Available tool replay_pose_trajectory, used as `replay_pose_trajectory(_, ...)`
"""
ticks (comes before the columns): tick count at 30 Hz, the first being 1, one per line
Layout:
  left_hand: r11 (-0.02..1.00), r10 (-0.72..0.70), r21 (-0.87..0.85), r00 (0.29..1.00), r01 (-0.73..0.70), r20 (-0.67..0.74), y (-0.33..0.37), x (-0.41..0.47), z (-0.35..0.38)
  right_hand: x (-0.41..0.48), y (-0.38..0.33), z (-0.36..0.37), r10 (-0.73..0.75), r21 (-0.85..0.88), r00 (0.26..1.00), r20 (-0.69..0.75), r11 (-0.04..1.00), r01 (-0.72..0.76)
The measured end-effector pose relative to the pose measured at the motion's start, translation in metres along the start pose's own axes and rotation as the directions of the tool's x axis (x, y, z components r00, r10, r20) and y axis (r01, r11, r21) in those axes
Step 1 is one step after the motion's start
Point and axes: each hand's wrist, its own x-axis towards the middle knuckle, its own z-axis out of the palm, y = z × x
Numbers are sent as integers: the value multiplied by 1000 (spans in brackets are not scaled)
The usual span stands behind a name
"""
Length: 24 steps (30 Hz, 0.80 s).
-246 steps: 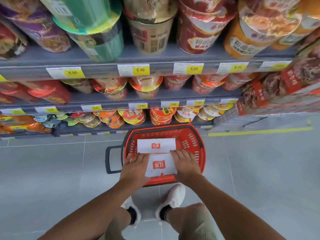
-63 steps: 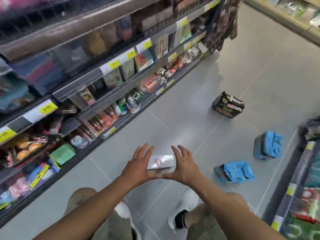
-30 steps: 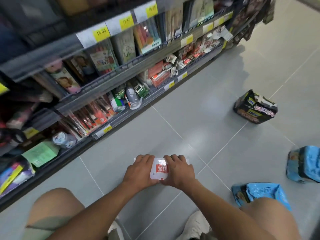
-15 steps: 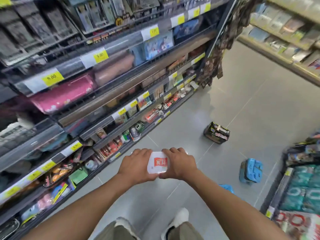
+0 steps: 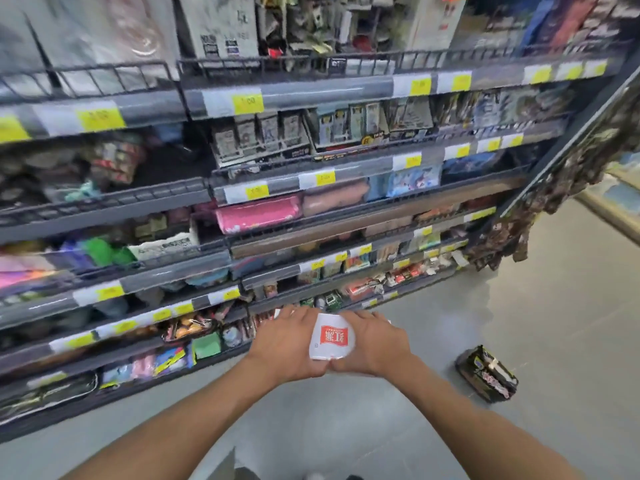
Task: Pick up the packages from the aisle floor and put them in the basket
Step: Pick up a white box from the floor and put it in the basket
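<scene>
Stocked shelves (image 5: 311,98) behind; left-hand grip (image 5: 287,344) and right-hand grip (image 5: 374,344) hold package (image 5: 330,337).

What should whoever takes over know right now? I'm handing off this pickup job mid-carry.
The left hand and the right hand grip the white package with the red logo between them, held up in the air. A dark package lies on the aisle floor to the right. The basket is out of view. Done: white package picked up. Left: put it in the basket, then collect the dark package.

The white package (image 5: 331,337) is now lifted off the floor (image 5: 554,341).
</scene>
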Motion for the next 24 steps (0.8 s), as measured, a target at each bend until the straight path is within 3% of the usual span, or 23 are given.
replay_pose_trajectory(5, 963, -267, 4, 961, 268, -69, -35, -48, -6, 25, -61, -11, -239, -114, 966, 95, 962, 249)
replay_pose_trajectory(10, 860, -509, -53, 849, 507, -137, -85, -125, -3, 28, -153, -1, -447, -158, 881, 157, 869, 469)
replay_pose_trajectory(17, 618, -786, -147, 600, 773, -148, -144, -290, -5, -19, -323, 41, -690, -216, 659, 298, 624, 751)
replay_pose_trajectory(24, 364, -927, -197, 334, 910, -171, -180, -495, -6, -118, -505, 110, -820, -192, 382, 426, 331, 924)
